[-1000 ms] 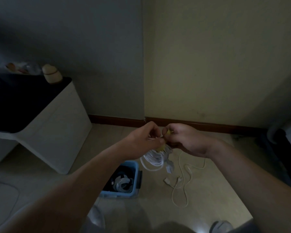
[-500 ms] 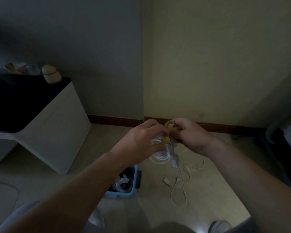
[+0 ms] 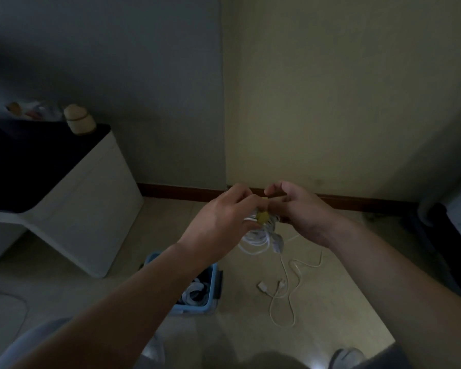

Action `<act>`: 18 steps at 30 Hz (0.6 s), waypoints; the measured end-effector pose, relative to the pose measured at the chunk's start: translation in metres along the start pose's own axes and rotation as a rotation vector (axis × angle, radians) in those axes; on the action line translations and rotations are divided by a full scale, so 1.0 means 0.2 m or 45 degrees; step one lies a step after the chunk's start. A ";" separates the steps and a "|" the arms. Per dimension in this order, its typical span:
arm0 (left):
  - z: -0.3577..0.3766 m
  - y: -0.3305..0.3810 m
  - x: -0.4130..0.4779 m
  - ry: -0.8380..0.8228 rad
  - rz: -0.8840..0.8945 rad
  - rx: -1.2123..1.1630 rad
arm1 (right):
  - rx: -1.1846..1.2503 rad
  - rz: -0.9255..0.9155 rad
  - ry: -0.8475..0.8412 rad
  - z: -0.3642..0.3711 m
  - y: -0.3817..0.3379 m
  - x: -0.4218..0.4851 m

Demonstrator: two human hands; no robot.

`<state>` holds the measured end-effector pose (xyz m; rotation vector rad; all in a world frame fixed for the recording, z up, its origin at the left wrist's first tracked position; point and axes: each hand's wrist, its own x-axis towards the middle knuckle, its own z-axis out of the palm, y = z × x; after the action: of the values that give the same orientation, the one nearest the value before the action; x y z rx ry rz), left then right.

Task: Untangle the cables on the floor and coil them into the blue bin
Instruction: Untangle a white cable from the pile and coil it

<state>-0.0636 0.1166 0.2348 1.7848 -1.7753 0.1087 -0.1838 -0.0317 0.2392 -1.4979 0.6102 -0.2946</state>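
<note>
A coiled white cable [image 3: 258,239] hangs in the air between my hands, with a yellow tie [image 3: 262,218] wrapped round its top. My left hand [image 3: 221,222] grips the coil at the tie. My right hand [image 3: 301,209] pinches the tie's upper end with curled fingers. Below, the blue bin [image 3: 210,296] stands on the floor, partly hidden by my left forearm, with white coiled cables [image 3: 194,292] inside. A loose white cable [image 3: 285,286] with two plugs lies on the floor right of the bin.
A white cabinet [image 3: 85,209] with a dark top stands at the left, small items on it. A brown skirting board [image 3: 186,193] runs along the walls. Dark furniture [image 3: 447,235] is at the right edge. A thin cable [image 3: 14,299] crosses the floor at far left.
Both hands rose a little with the coil and shifted slightly; the right hand's fingers have lifted and spread above the yellow tie. The cable on the floor and the bin stay put.
</note>
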 end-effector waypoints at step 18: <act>-0.01 -0.01 0.01 0.123 -0.057 0.005 | -0.665 -0.336 0.105 0.02 -0.05 -0.04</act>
<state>-0.0613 0.1164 0.2363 1.7905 -1.6673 0.1775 -0.1855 -0.0242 0.2495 -2.0850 0.5806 -0.4229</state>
